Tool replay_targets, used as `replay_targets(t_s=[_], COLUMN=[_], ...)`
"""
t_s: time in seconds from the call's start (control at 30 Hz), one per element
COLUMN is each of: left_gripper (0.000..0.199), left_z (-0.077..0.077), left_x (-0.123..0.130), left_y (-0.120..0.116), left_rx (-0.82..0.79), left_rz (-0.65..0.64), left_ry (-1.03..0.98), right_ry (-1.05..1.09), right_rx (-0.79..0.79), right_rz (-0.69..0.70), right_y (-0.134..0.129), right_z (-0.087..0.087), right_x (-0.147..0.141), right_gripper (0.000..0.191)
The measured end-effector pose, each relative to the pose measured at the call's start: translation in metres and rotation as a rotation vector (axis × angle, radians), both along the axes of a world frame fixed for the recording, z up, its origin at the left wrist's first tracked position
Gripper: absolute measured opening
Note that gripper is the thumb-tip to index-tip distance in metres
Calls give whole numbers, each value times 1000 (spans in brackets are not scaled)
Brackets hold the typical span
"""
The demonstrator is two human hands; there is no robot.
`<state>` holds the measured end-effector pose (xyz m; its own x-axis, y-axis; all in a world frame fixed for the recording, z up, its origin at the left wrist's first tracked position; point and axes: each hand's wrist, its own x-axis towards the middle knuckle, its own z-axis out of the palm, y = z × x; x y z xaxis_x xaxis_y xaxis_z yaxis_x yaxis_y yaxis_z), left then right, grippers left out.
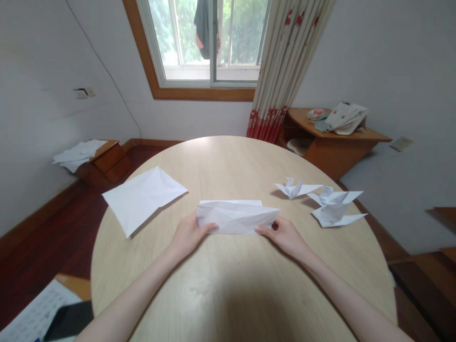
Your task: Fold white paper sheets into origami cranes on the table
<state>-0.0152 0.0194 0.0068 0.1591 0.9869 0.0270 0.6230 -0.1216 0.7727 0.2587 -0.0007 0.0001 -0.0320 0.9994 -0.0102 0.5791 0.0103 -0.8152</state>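
A creased white sheet of paper (235, 217), folded over into a long, low shape, is held between both hands above the round table. My left hand (192, 232) grips its left end, thumb in front and the other fingers mostly hidden behind. At the right end my right hand (283, 232) pinches the lower corner the same way. Several folded paper cranes, among them a far crane (292, 189) and a near crane (333, 216), stand to the right of my right hand. Left of my left hand lies a creased square of paper (144, 199).
The round wooden table (228, 161) has a curved edge all round. Beyond it are a corner shelf (338, 133) with a cloth bag, a curtain (274, 90), and a small cabinet (110, 164) topped with papers. A dark phone-like object (69, 320) lies at lower left.
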Motion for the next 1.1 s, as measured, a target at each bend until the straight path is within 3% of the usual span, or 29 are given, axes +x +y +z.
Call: replay_targets(t_s=[0.13,0.27,0.4,0.57,0.87,1.1], left_gripper=[58,66,87,108,123,108], left_z=[-1,-3,-7,-9,-7,-9], left_x=[4,10,15,23,36,39], left_y=[-2,-6,-9,-13,-16,-14], left_rx=[5,4,67,125,195,186], left_rz=[42,102,102,133,209,188], left_ry=[22,66,96,249,481,492], right_ry=[22,-102,-264,-363,-425,-496], right_rx=[37,54,99,123,167,267], right_rz=[-79,-182,-228,-225,-228,-214], right_y=[-1,-3,-4,-3,-3,-4], right_z=[-3,-8,-9,-11,-16,-18], right_x=[-8,-17,-25,-30,-36,-49], right_gripper=[34,59,84,94,98,104])
